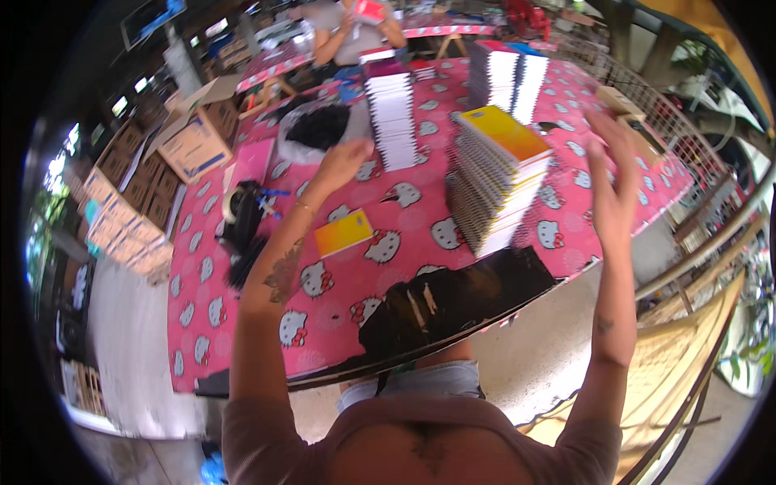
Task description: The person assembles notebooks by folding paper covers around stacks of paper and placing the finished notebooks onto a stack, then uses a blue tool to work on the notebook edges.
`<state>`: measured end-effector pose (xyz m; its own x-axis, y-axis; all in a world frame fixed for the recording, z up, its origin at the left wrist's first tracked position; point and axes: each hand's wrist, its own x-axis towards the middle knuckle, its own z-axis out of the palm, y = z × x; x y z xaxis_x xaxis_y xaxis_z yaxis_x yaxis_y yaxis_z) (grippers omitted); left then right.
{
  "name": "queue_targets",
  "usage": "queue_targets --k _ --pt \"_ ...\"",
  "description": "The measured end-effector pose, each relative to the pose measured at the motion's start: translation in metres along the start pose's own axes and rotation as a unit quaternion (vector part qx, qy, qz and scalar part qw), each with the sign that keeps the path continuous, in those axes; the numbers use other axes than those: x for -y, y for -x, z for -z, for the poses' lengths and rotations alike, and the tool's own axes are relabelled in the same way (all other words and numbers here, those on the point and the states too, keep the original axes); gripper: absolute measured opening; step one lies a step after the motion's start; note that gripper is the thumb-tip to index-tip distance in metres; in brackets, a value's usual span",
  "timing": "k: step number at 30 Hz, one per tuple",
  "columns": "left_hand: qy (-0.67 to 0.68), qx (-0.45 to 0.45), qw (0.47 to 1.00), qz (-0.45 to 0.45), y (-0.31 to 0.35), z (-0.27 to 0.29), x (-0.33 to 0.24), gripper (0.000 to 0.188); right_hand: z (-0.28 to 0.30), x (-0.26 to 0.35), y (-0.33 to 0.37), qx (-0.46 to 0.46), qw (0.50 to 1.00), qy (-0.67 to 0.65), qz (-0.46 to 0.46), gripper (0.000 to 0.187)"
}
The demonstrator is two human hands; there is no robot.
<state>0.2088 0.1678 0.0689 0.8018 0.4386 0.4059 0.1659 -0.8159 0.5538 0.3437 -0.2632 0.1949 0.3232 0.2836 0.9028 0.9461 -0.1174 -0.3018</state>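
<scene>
My left hand (349, 162) hovers over the table just left of the tall white-edged notebook stack (394, 121). Its fingers are curled in, and whatever they may hold is hidden. My right hand (616, 174) is raised to the right of the stack of yellow-orange spiral notebooks (505, 137), fingers apart and somewhat blurred, touching nothing. That stack leans a little and shows wire coils along its left side. One yellow-orange notebook (343, 233) lies flat on the pink tablecloth (323, 311), below my left hand.
A clear bag of black material (319, 129) lies beyond my left wrist. Black items (242, 218) lie left of my forearm. More notebook stacks (493, 77) stand farther back. Cartons (194, 141) line the left side. Black board (461, 303) covers the near edge. Another person (356, 36) holds a red notebook opposite.
</scene>
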Motion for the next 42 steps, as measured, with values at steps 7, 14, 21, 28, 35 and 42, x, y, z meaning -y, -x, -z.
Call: queue_targets --k 7,14,21,28,35,42 --pt "-0.128 0.204 0.968 -0.072 0.210 -0.074 0.007 0.075 -0.052 0.062 0.147 0.315 0.924 -0.217 0.015 0.047" --pt "-0.231 0.259 0.928 -0.139 0.337 -0.042 -0.103 0.076 -0.085 0.083 0.288 0.463 0.862 -0.118 0.168 0.047" --pt "0.167 0.149 0.971 0.081 0.277 -0.015 -0.070 0.058 -0.143 0.054 0.240 0.382 0.861 -0.297 -0.158 0.043" --pt "0.127 -0.012 0.992 -0.006 0.282 -0.037 -0.066 0.049 -0.177 0.077 0.262 0.225 0.770 -0.499 -0.327 0.054" --pt "0.108 -0.113 0.987 0.021 0.290 -0.026 -0.059 0.041 -0.175 0.074 0.269 0.244 0.730 -0.482 -0.419 0.042" --pt "-0.133 -0.135 0.978 0.092 0.309 0.008 0.011 0.033 -0.180 0.075 0.266 0.324 0.721 -0.457 -0.408 0.034"
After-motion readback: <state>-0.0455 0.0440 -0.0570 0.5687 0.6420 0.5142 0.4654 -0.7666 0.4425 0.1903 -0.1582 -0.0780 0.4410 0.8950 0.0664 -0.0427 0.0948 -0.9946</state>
